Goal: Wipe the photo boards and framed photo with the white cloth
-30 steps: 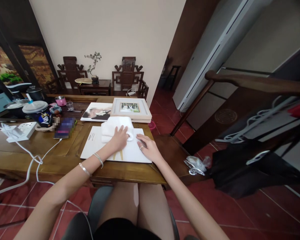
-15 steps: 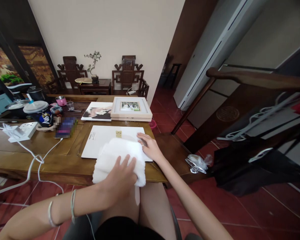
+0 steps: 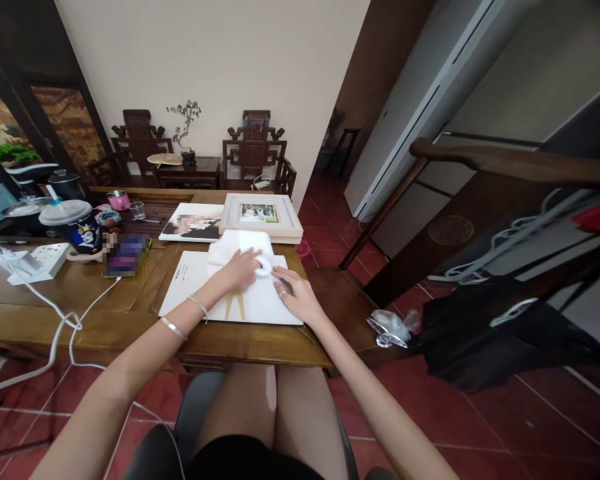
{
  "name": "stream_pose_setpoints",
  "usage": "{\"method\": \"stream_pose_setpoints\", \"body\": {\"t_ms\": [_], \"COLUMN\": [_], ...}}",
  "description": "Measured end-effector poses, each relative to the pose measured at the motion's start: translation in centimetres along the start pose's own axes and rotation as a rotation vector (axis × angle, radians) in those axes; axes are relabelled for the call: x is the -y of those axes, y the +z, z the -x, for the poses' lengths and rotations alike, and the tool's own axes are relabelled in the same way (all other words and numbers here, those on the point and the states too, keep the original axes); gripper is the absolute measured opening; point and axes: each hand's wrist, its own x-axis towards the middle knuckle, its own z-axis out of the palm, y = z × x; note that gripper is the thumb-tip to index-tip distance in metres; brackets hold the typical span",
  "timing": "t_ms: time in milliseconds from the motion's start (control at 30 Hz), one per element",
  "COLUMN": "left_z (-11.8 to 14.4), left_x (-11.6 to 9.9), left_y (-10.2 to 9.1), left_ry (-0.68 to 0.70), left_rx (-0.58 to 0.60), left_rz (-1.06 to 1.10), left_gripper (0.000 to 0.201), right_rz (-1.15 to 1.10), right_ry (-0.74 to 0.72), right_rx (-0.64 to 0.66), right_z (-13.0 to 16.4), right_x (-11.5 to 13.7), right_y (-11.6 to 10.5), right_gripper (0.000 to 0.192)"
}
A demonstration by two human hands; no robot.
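At the near edge of the table (image 3: 260,343), toward its near right corner, we find a white board (image 3: 183,283) lying flat. Our right hand (image 3: 297,297) rests on the board's right side, palm down, fingers extended and wide, clasping nothing. Two gold strips (image 3: 241,308) diverge on the board toward the near edge; their upper ends are concealed beneath our left hand. Our left hand (image 3: 241,269) holds a folded white cloth (image 3: 235,243), with the fingers spread across its top. The cloth covers the middle of the board's far side and extends past the board's far edge.

Toward the table's left edge, we note a white power strip (image 3: 53,259), a phone (image 3: 127,255) with a cable attached, and a lidded dark cup (image 3: 83,230). Toward the far right corner, a framed picture (image 3: 260,212) lies flat beside a print (image 3: 193,223); we cannot tell whether the cloth touches the frame. Left of the print, near the far edge, stand a clear cup (image 3: 137,211) and a pink cup (image 3: 119,200).

Beyond the far edge, two carved chairs (image 3: 256,140) flank a side table (image 3: 195,175), which bears a potted plant (image 3: 189,158).
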Motion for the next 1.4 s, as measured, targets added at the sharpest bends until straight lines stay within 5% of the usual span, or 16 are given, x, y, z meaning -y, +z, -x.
{"method": "stream_pose_setpoints", "body": {"t_ms": [167,433,533,733,967,1267,1400], "left_z": [1.2,9.3,11.0,7.9,3.6,8.8,11.7], "left_x": [-1.8,-9.7,-11.1,-8.4,-4.5,-9.1,-10.3], "left_y": [0.5,0.7,0.8,1.4,1.9,1.5,0.5], "left_ry": [-0.050,-0.032,-0.025,-0.066,-0.066,0.229,0.212], "left_rx": [-0.021,0.059,0.035,-0.019,-0.113,-0.092,-0.053], "left_rz": [-0.022,-0.081,-0.094,-0.007,0.019,0.018,0.006], "left_gripper": [0.039,0.031,0.030,0.034,0.036,0.029,0.029], "right_rz": [0.001,-0.008,-0.010,-0.044,-0.247,-0.635,-0.449], "right_ry": [-0.007,-0.025,-0.024,0.006,0.243,0.322,0.290], "right_rx": [0.000,0.022,0.026,0.034,-0.088,-0.144,-0.092], "right_z": [-0.1,0.0,0.0,-0.1,0.0,-0.2,0.0], "right_x": [0.1,-0.3,-0.3,-0.1,-0.3,0.1,0.4], "right_y": [0.0,0.0,-0.1,-0.2,-0.2,0.0,-0.1], "right_gripper": [0.032,0.043,0.046,0.045,0.040,0.058,0.053]}}
